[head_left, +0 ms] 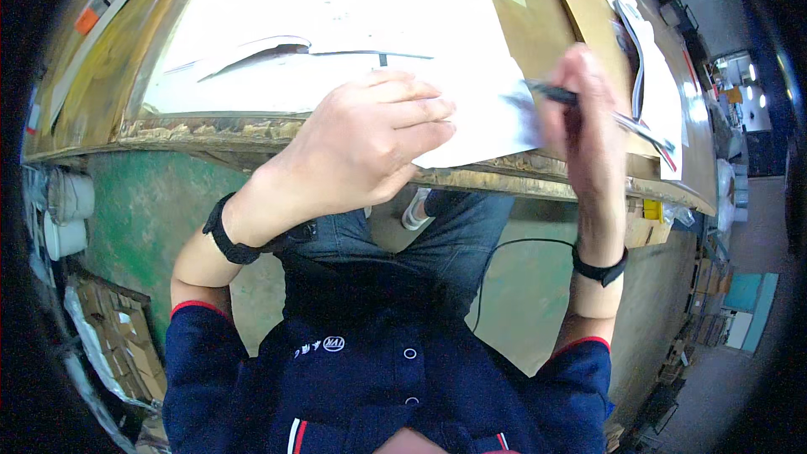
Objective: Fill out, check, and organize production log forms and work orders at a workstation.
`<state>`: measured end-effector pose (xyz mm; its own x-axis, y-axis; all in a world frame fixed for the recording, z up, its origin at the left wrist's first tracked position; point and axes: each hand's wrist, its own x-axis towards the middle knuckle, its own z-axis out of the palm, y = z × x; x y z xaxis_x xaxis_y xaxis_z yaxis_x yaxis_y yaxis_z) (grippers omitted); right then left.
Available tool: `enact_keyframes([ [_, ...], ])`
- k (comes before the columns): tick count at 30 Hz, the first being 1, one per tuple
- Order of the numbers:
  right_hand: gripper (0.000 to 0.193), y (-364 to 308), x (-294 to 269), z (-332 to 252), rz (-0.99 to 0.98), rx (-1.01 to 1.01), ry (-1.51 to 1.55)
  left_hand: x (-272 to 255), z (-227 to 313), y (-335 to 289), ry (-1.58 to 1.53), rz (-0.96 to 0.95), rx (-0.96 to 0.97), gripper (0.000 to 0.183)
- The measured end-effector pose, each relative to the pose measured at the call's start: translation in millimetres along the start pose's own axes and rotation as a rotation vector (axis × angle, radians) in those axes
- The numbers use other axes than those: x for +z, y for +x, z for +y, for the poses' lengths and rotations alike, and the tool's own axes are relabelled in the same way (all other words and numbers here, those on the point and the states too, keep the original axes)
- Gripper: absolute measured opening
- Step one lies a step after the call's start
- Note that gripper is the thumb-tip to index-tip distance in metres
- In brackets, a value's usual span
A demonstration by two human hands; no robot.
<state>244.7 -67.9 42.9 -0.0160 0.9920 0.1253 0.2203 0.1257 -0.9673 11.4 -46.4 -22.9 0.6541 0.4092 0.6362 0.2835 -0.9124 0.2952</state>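
Observation:
My left hand [370, 139] lies across white paper [475, 130] at the table's near edge, fingers stretched out flat to the right and thumb lower by the edge. In my right hand [588, 122] is a dark pen [551, 92], its thin end pointing left over the paper. That hand and the paper's right part are smeared by motion. A slim silver rod [643, 130] shows right of the hand; I cannot tell whether it belongs to the pen. Beyond my left hand, an overexposed white sheet [227, 67] has a lifted, curled edge.
The worn wooden table [105, 92] has a chipped front edge. Brown cardboard [580, 4] and more papers [664, 101] lie at the right. An orange-and-grey object [91, 14] is at the far left. Flattened cartons [122, 336] stand on the floor at left; a dark cable [483, 286] hangs below.

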Motion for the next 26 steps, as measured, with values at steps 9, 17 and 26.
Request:
enact_keyframes([
  [9, 0.038, 7, 25, 27, -0.004, 0.006, 0.031, 0, 3, 2, 0.079, -0.065, 0.025, 0.049],
  [17, 0.04, 2, 27, 35, -0.005, -0.122, -0.12, 0, 4, 2, 0.09, -0.063, 0.015, 0.051],
  [26, 0.038, 2, 24, 35, 0.016, -0.103, -0.125, 1, 4, 1, 0.105, -0.066, 0.014, 0.052],
])
